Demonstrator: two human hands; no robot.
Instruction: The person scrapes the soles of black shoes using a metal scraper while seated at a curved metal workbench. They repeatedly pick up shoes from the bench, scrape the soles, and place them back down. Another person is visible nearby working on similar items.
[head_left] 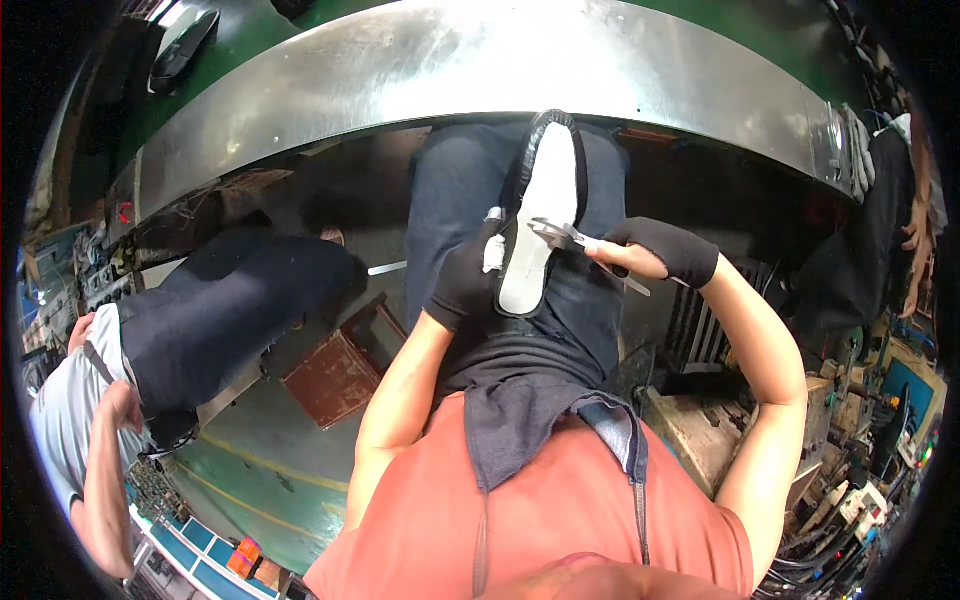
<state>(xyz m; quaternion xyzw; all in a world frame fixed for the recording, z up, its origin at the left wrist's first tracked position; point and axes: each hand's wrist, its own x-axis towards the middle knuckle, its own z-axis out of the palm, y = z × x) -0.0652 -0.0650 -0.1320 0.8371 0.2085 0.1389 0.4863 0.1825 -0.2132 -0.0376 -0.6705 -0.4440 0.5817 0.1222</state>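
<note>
A black shoe upper (pixel 560 165) with its pale white underside turned up lies lengthwise over my lap, its toe near the metal bench edge. My left hand (pixel 472 268), in a black fingerless glove with white wrapping on the fingers, grips the shoe along its left side. In my right hand (pixel 655 252), gloved the same way, is a pair of metal pincers (pixel 570 236). The rounded jaws rest on or just above the middle of the white underside; whether they grip anything there is too small to tell.
A curved metal bench (pixel 380 75) runs across in front of my knees. Another person (pixel 220 310) sits at the left. A reddish-brown box or stool (pixel 335 375) stands on the green floor. Tools and cables (pixel 850 510) crowd the right, beside a wooden stand (pixel 695 430).
</note>
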